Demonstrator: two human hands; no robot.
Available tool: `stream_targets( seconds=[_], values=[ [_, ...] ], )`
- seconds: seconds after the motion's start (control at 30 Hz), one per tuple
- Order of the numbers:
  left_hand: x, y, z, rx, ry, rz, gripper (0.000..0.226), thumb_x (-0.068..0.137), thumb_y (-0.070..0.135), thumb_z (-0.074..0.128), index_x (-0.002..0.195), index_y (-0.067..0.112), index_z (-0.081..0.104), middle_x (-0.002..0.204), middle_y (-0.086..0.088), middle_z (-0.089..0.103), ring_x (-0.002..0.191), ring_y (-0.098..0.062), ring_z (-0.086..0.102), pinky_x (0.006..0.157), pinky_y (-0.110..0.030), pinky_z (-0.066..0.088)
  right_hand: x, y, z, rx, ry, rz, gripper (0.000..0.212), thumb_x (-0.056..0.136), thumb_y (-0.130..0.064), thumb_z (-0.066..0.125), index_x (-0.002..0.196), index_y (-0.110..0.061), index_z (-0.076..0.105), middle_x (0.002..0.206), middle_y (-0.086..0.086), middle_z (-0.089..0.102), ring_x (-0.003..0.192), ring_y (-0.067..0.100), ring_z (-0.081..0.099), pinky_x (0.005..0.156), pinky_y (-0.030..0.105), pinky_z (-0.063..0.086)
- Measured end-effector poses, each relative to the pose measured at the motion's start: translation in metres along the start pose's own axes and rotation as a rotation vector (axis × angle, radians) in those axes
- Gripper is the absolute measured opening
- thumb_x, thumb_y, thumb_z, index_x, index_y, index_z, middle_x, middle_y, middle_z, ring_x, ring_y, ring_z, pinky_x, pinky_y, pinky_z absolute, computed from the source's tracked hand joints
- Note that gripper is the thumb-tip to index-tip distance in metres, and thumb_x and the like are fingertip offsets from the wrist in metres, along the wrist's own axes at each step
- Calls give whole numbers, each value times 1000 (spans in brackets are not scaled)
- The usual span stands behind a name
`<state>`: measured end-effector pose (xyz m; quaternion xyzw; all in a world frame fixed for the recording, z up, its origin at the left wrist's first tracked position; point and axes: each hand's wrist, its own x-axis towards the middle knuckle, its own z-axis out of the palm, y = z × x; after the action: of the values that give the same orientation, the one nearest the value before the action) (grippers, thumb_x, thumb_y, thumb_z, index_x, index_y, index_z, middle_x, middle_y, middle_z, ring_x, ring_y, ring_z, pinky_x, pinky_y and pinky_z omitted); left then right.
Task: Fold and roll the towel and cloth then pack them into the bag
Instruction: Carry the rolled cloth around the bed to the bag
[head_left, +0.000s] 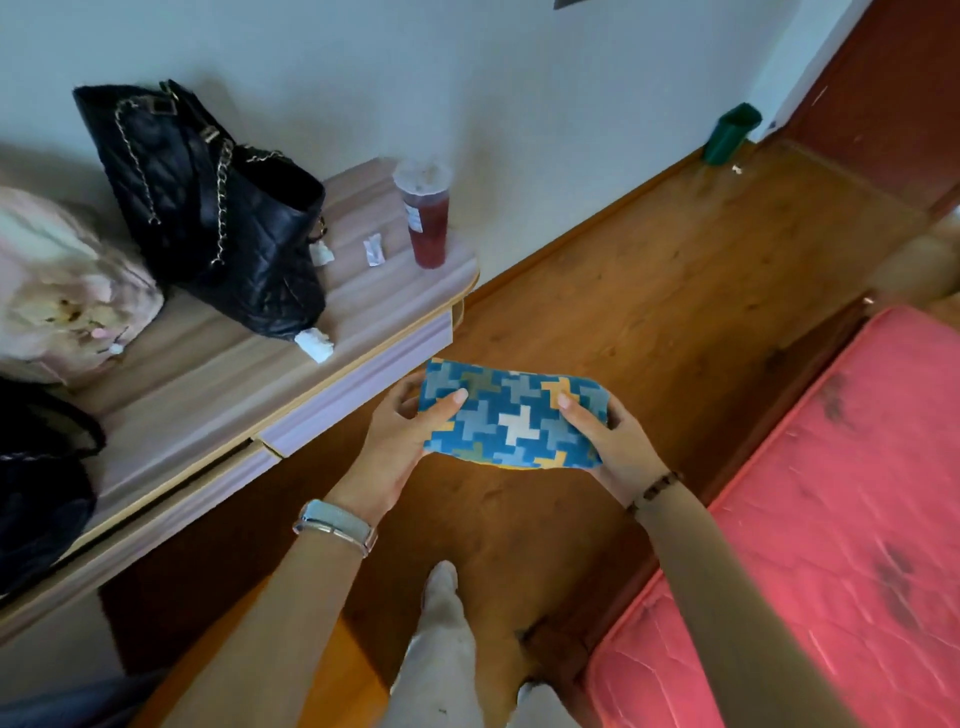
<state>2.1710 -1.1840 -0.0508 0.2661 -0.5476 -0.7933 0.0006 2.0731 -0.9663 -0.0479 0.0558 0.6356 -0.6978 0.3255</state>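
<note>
A rolled cloth (511, 415) with a blue, yellow and white zigzag pattern is held in the air over the wooden floor. My left hand (410, 431) grips its left end, thumb on top. My right hand (602, 434) grips its right end the same way. A black quilted bag (208, 208) with gold chain straps stands open on the low wooden table (208, 374), up and to the left of the cloth. No second towel can be made out.
A plastic cup of red drink (427, 218) stands near the table's right end, with crumpled white paper scraps (314, 343) beside the bag. A pale bundle (62, 286) lies at the table's left. A pink mattress (831, 519) lies on the right. A green cup (730, 132) sits by the wall.
</note>
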Motion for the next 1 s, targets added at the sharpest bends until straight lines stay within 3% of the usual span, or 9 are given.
stream_targets(
  seconds=[0.17, 0.27, 0.33, 0.43, 0.73, 1.0],
  values=[
    [49, 25, -22, 38, -91, -25, 76, 68, 37, 87, 133, 16, 53, 124, -10, 68, 115, -26, 67, 95, -46, 54, 26, -8, 24, 52, 91, -12, 56, 68, -35, 78, 118, -23, 57, 117, 9, 70, 101, 24, 71, 80, 40, 61],
    [68, 35, -23, 83, -158, -15, 65, 76, 32, 84, 130, 13, 56, 123, -8, 70, 114, -26, 68, 97, -50, 53, 34, -11, 29, 143, 123, -3, 79, 55, -39, 86, 124, -17, 55, 119, 13, 69, 102, 28, 71, 76, 38, 62],
    [77, 38, -20, 101, -186, -32, 69, 72, 34, 81, 133, 14, 54, 124, -6, 70, 113, -24, 68, 96, -50, 54, 35, -11, 28, 180, 137, 3, 96, 41, -45, 94, 123, -16, 55, 116, 12, 71, 101, 29, 71, 74, 38, 62],
    [93, 37, -12, 105, -191, -82, 76, 68, 35, 83, 135, 19, 54, 125, -6, 69, 111, -24, 69, 93, -51, 56, 36, -12, 21, 201, 185, -3, 104, 30, -50, 96, 120, -17, 56, 114, 11, 72, 99, 29, 71, 73, 38, 62],
    [136, 43, 42, 176, -273, -121, 81, 61, 38, 85, 133, 18, 54, 122, -5, 70, 106, -22, 71, 84, -42, 60, 47, -22, -20, 257, 295, -29, 106, 32, -51, 95, 124, -18, 55, 115, 10, 71, 99, 26, 72, 76, 38, 62],
    [193, 51, 123, 243, -320, -134, 83, 55, 44, 86, 129, 23, 56, 120, -2, 70, 102, -18, 73, 86, -40, 60, 82, -51, -86, 296, 373, -60, 103, 37, -51, 95, 126, -17, 54, 116, 10, 71, 103, 29, 70, 80, 41, 61]
  ],
)
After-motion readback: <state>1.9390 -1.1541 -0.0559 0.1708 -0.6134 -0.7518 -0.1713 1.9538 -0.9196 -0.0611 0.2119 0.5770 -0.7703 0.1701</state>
